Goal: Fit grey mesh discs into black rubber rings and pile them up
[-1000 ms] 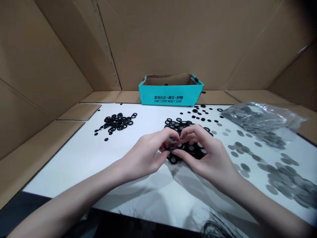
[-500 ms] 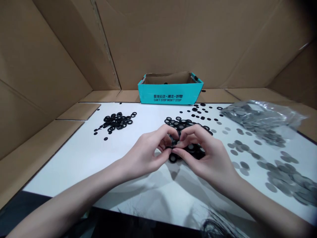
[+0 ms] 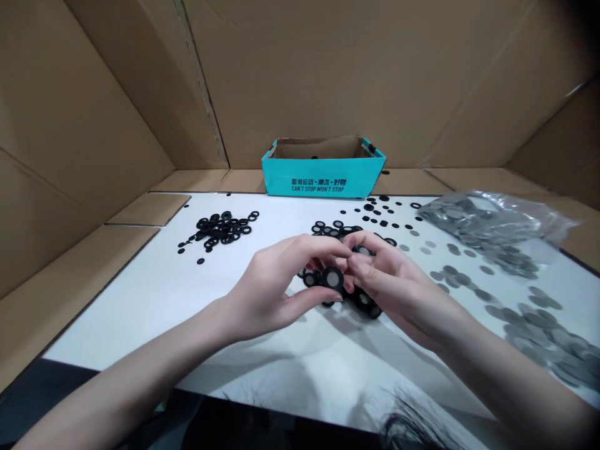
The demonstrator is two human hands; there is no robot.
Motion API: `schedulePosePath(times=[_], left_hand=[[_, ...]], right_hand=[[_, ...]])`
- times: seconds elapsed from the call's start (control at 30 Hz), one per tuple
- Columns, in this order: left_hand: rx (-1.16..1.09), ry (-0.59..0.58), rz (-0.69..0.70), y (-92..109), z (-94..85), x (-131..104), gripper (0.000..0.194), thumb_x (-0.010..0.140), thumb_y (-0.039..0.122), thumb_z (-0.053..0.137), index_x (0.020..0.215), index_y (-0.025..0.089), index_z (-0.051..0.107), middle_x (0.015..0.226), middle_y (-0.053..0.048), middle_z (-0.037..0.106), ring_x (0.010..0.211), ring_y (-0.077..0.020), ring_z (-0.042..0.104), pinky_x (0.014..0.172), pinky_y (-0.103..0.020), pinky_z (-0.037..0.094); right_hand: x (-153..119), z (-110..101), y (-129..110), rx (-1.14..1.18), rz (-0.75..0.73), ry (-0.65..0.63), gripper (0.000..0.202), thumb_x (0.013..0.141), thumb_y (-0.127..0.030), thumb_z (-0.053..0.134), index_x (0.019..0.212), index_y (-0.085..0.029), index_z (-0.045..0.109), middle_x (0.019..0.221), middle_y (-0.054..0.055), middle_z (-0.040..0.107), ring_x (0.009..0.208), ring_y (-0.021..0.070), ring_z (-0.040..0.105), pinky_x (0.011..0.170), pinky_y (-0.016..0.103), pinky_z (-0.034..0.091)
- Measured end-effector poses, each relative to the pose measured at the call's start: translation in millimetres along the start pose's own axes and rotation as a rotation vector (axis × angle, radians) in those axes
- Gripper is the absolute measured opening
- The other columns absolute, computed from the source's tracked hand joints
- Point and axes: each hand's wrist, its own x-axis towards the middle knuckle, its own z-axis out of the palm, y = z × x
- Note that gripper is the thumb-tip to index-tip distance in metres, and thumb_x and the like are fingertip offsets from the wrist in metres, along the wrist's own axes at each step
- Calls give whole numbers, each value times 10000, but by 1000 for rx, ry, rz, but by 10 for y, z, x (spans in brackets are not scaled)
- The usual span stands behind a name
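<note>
Cardboard-walled tabletop workspace (image 3: pixel 154 294)

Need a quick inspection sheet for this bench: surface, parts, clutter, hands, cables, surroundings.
Surface: white tabletop, parts spread over it.
Job's things: pile of black-rimmed discs under the hands; black rings heaped at left; grey discs scattered at right.
Clutter: small black discs strewn before the teal box; clear bag of grey discs at far right.
Left hand: grip on one rimmed disc.
Right hand: fingers curled beside it; grip unclear.
Cables: nothing seen.
Surroundings: cardboard walls left, right and behind; dark hair strands at near edge.
</note>
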Motion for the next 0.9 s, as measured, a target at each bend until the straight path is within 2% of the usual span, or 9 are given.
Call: schedulePosePath(times=[0.1,0.23,0.43,0.6,0.73,0.9], left_hand=[[18,-3,19,12,-8,10,399,875,190,720,1219,221,521,1077,-46,692,937,-151,678,837,-253,567],[74,-2,48,42,-19,38,377,896,200,696,1223,225,511,1082,-41,705,872,-143,686,813,-262,569],[101,-38,36,48,-1,35,411,902,200,681,1262,234,487,1150,-49,696,896,-158,681,824,-280,550],[133,-45,65,42,33,28,364,903,237,681,1215,207,496,1023,-52,698,893,-182,661,810,-294,538],[115,-47,65,30,27,38,330,913,165,643,1205,223,499,1053,-43,697,888,-171,653,817,-288,533],[61,-119,33,27,-10,22,420,876,16,582,1234,218,493,1101,-41,686,926,-156,633,837,-281,536]], right_hand=[[0,-6,-2,16,28,-32,450,738,-572,757,938,-233,538,735,-15,580,617,120,494,578,249,427],[4,-12,-10,53,77,-63,380,746,-523,746,908,-233,560,775,5,594,637,131,505,590,261,456],[-22,5,-20,-12,140,-90,447,703,-494,787,973,-239,539,770,4,624,657,147,559,597,270,474],[-24,14,7,51,121,-98,411,721,-386,804,949,-236,497,734,-37,612,621,107,517,568,229,415],[-2,9,14,33,90,-65,407,714,-363,809,941,-235,496,755,-29,631,622,110,531,553,230,408],[4,-20,14,-8,55,-117,376,739,-330,793,967,-242,507,735,-34,632,635,113,550,578,233,426]])
